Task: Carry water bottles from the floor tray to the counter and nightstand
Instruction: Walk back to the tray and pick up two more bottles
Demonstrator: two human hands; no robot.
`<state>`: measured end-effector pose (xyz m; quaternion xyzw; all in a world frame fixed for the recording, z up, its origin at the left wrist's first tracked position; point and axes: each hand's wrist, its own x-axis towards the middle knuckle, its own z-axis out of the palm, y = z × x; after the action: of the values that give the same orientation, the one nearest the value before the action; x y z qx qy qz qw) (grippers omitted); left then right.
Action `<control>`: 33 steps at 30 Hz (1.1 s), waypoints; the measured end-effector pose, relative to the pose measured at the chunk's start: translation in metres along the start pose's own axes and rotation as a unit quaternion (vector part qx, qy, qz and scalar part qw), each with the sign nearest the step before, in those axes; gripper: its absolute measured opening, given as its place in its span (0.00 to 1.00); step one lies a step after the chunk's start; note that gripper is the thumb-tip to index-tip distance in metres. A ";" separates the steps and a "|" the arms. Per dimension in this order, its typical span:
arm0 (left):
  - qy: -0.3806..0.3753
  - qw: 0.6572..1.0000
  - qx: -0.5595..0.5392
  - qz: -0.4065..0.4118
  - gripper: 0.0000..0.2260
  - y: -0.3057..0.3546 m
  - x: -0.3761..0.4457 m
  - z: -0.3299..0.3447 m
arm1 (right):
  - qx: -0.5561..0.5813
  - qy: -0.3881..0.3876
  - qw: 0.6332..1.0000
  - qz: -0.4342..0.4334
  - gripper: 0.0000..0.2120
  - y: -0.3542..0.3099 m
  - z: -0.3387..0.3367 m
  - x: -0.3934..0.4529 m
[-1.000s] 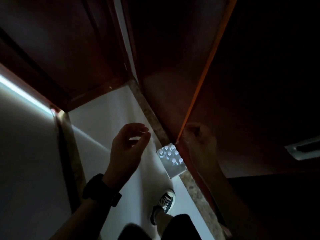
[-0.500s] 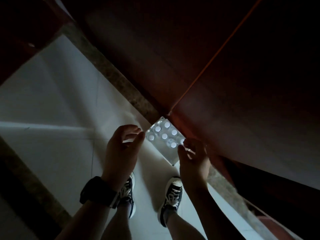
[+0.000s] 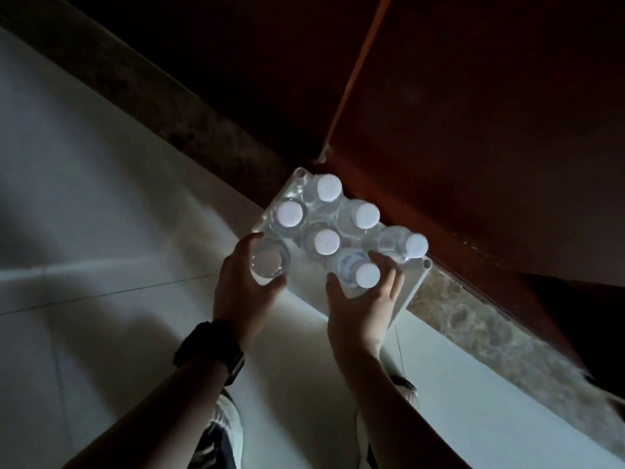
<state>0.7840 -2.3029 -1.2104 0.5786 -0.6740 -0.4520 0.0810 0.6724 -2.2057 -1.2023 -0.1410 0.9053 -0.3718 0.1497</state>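
View from above, dim light: a white tray (image 3: 411, 292) lies on the pale tiled floor (image 3: 101, 231), its far edge hard against the base of dark red-brown cabinet panels (image 3: 473, 130); a speckled stone strip (image 3: 203, 126) runs diagonally along that base, so open floor lies only to the left of and nearer than the tray; the tray's near right corner ends in a rounded tube and its far left corner is likewise rounded. Six bottles stand upright in the tray, packed touching; five show white caps (image 3: 327, 242), while the sixth bottle (image 3: 269, 264), at the near left, shows a clear circular top and whether it has a cap cannot be told. The left hand (image 3: 241, 292) curls its fingers and thumb round this sixth bottle; the right hand (image 3: 363, 306) wraps spread fingers round the near right capped bottle (image 3: 358, 274). A dark watch (image 3: 211, 350) sits on the left wrist; both forearms are cut off by the lower frame edge. Two shoes (image 3: 226, 431) are partly hidden beneath the forearms; the bottle bodies are mostly hidden by caps and shoulders; the upper cabinet is lost in shadow.
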 end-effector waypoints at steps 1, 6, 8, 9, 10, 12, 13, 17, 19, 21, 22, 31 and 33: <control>0.020 1.000 -0.001 0.008 0.28 -0.007 0.005 0.007 | -0.001 0.009 1.000 0.003 0.31 0.007 0.008 -0.002; 0.070 0.996 0.029 0.049 0.25 -0.011 0.010 0.012 | -0.004 -0.004 0.999 0.049 0.31 0.018 0.016 0.003; 0.080 0.996 0.018 0.046 0.24 0.001 0.000 -0.001 | -0.013 -0.022 0.998 0.050 0.29 0.005 0.003 0.003; 0.080 0.996 0.016 0.048 0.24 0.011 -0.008 -0.011 | -0.010 -0.033 0.998 0.052 0.28 -0.005 -0.009 0.001; 0.073 0.996 0.010 0.048 0.24 0.023 -0.016 -0.023 | -0.004 -0.046 0.998 0.051 0.27 -0.020 -0.024 -0.002; 0.056 0.997 -0.013 0.044 0.25 0.056 -0.036 -0.053 | 0.006 -0.073 0.997 0.039 0.28 -0.060 -0.062 -0.009; 0.054 0.997 -0.020 0.049 0.26 0.075 -0.047 -0.071 | 0.019 -0.085 0.996 0.030 0.29 -0.082 -0.083 -0.012; 0.036 0.994 -0.037 0.101 0.26 0.181 -0.100 -0.161 | 0.075 -0.120 0.990 0.011 0.30 -0.193 -0.188 -0.020; 0.010 0.991 -0.054 0.123 0.28 0.247 -0.127 -0.217 | 0.115 -0.139 0.984 -0.003 0.29 -0.259 -0.246 -0.018; -0.022 0.986 -0.050 0.158 0.29 0.315 -0.155 -0.278 | 0.164 -0.162 0.973 -0.028 0.27 -0.323 -0.304 -0.019; -0.037 0.982 -0.055 0.177 0.28 0.353 -0.171 -0.306 | 0.198 -0.168 0.965 -0.030 0.26 -0.357 -0.336 -0.021; -0.101 0.907 -0.229 0.337 0.18 0.673 -0.329 -0.514 | 0.455 -0.281 0.835 -0.128 0.20 -0.644 -0.605 -0.058; -0.082 0.889 -0.264 0.364 0.17 0.721 -0.364 -0.546 | 0.459 -0.279 0.828 -0.161 0.17 -0.692 -0.657 -0.074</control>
<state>0.7347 -2.3303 -0.2374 0.2109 -0.6973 -0.5978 0.3345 0.5932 -2.2373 -0.2490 -0.2976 0.5140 -0.7083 0.3815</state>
